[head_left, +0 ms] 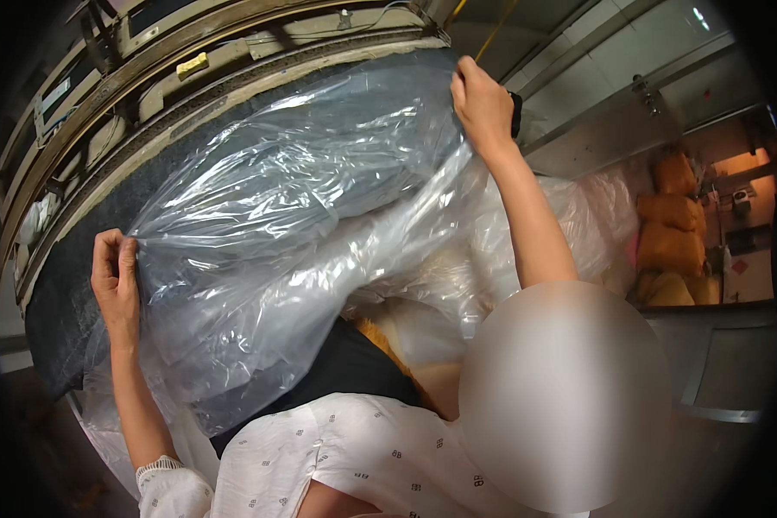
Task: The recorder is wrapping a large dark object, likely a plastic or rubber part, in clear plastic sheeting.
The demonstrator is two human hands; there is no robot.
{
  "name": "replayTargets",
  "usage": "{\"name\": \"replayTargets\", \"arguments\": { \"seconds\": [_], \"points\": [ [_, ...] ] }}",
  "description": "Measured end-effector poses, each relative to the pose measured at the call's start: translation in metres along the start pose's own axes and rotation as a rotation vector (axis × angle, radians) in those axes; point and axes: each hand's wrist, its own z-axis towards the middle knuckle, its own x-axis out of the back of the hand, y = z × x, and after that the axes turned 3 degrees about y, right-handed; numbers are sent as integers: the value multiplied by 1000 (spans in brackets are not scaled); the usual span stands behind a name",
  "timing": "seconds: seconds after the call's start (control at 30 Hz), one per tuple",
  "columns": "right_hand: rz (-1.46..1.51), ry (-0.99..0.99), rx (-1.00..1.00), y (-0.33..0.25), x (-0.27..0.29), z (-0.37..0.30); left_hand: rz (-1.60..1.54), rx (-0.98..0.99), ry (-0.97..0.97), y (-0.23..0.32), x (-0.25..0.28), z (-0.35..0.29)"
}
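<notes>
I judge the step in hand to be spreading a large clear plastic bag (302,216) open across the dark padded surface (104,233) that lies under the curved wooden frame (147,69). My left hand (116,281) is closed in a pinch, thumb against fingers, on the left edge of the film, at the near rim of that dark surface. My right hand (483,104) is raised higher and further out, curled shut around the far upper corner of the bag; something dark sits against its back, and I cannot tell what it is. The sheet stretches between the two hands, wrinkled and slack in the middle, and its lower part hangs down over a dark garment (345,367) and the white patterned top (354,453) near my chest. More clear plastic bundles (578,216) lie to the right, beyond the right forearm, and orange-brown sacks (669,233) stand well apart by the wall. The next move, as I read it, calls for keeping both pinches firm and drawing the edges apart evenly, since the thin film could slip or tear if one side is pulled harder.
</notes>
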Motion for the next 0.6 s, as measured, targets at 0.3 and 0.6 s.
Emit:
{"name": "replayTargets", "arguments": {
  "seconds": [0.3,0.6],
  "points": [
    [174,-26,362,-76,-56,23,195,16,273,-38,105,-35],
    [464,-295,-11,-155,-49,13,539,-263,250,12,173,-180]
  ]
}}
